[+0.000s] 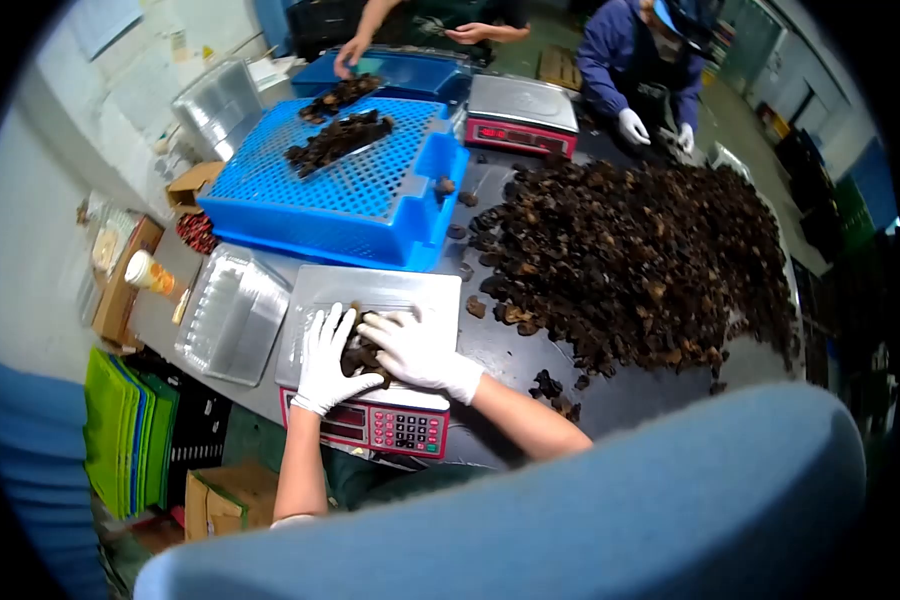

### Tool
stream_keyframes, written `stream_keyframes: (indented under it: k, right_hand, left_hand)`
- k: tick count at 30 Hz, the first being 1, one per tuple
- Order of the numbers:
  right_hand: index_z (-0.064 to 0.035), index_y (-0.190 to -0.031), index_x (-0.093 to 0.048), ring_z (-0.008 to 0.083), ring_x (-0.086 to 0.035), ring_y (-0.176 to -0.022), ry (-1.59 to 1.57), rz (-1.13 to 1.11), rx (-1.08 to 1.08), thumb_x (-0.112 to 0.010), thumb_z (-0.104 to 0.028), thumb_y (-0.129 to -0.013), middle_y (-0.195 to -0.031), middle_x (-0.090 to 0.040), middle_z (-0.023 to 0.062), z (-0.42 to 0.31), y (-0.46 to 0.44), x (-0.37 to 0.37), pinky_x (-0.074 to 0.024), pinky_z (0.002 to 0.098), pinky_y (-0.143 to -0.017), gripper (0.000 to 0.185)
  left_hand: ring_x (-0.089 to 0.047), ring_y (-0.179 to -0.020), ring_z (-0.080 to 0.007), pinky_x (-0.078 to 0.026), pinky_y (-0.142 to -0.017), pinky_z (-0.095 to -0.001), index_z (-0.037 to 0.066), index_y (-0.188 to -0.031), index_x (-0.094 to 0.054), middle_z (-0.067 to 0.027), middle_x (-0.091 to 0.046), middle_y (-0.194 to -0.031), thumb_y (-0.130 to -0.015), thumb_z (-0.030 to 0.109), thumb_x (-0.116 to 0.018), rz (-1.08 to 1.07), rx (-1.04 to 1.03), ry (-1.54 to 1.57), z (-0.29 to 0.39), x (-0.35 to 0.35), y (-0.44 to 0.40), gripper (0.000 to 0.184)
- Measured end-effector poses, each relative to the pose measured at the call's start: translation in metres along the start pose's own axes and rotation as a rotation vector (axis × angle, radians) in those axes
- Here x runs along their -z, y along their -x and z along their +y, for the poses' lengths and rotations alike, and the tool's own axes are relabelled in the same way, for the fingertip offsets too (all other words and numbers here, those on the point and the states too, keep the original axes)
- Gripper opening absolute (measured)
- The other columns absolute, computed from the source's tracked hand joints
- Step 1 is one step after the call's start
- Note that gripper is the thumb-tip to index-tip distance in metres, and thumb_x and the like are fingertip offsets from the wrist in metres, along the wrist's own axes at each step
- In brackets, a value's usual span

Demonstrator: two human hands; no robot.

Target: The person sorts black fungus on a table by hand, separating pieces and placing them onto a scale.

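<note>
On the steel pan of a red digital scale, both gloved hands rest around a small pile of dark brown dried pieces. My left hand lies at the pile's left side, fingers stretched forward and thumb reaching right along its near edge. From the right, my right hand covers part of the pile with its fingers spread. The hands hide much of the pile. A large heap of similar dark pieces spreads over the metal table to the right.
A blue crate bearing dark pieces stands beyond the scale. Clear plastic trays lie left, near a paper cup. A second scale stands farther back. Two people work across the table; blue fabric crosses the foreground.
</note>
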State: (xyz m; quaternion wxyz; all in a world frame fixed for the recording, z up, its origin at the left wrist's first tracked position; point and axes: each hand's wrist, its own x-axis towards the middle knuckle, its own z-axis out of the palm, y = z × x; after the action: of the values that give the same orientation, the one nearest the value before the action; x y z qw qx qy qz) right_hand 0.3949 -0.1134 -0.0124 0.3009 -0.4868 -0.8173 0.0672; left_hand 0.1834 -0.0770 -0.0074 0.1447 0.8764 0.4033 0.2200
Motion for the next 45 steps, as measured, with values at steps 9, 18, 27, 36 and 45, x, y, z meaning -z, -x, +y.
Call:
stream_keyframes:
  k: [9,18,27,36,45]
  right_hand:
    - [-0.0056,-0.123,-0.06,0.0305,-0.059,-0.11,-0.515,0.224,-0.428,-0.061,-0.015,-0.085,-0.117,-0.062,0.017,0.033,0.076,0.062,-0.0464,0.0419,-0.094,0.039]
    - [-0.0073,-0.126,-0.057,0.0322,-0.05,-0.122,0.106,0.422,-0.893,-0.077,-0.027,-0.073,-0.128,-0.057,0.0152,0.053,0.319,0.109,-0.0375,0.0417,-0.105,0.06]
    - [-0.0114,-0.149,-0.035,0.0463,-0.022,-0.141,0.135,0.056,-0.795,-0.076,-0.055,-0.065,-0.153,-0.027,0.0229,0.032,0.308,0.067,-0.0161,0.0586,-0.115,0.103]
    - [-0.0236,-0.141,-0.05,0.0419,-0.023,-0.142,0.271,-0.019,-0.624,-0.067,-0.056,-0.075,-0.149,-0.039,0.0123,0.087,0.252,0.057,-0.0133,0.064,-0.114,0.075]
    - [-0.014,-0.095,-0.063,0.0234,-0.061,-0.085,0.121,0.288,-0.635,-0.071,-0.024,-0.077,-0.086,-0.059,0.0058,0.064,0.306,0.059,-0.0502,0.0377,-0.074,0.022]
  left_hand:
    - [-0.03,-0.14,-0.0404,-0.022,-0.115,-0.0492,0.006,-0.147,-0.037,-0.0207,-0.037,-0.15,-0.061,0.046,-0.086,0.029,0.061,0.152,-0.004,-0.017,-0.003,0.107]
    - [-0.04,-0.133,-0.0377,-0.03,-0.112,-0.0465,0.002,-0.14,-0.045,-0.0207,-0.041,-0.144,-0.076,0.027,-0.08,0.242,-0.069,0.135,0.082,0.006,-0.005,0.078]
    - [-0.032,-0.131,-0.0506,-0.03,-0.11,-0.0539,0.011,-0.141,-0.045,-0.0281,-0.031,-0.148,-0.075,0.03,-0.075,-0.462,-0.335,0.117,0.176,-0.143,0.005,0.075]
    - [-0.05,-0.097,-0.0364,-0.045,-0.083,-0.0455,0.01,-0.093,-0.059,-0.0139,-0.053,-0.105,-0.069,0.007,-0.067,-0.451,-0.48,0.053,0.16,-0.2,-0.002,0.026]
    - [-0.057,-0.096,-0.0406,-0.048,-0.085,-0.0466,0.006,-0.114,-0.055,-0.0223,-0.053,-0.106,-0.079,0.009,-0.059,-0.33,-0.139,0.086,0.186,-0.228,-0.112,0.035]
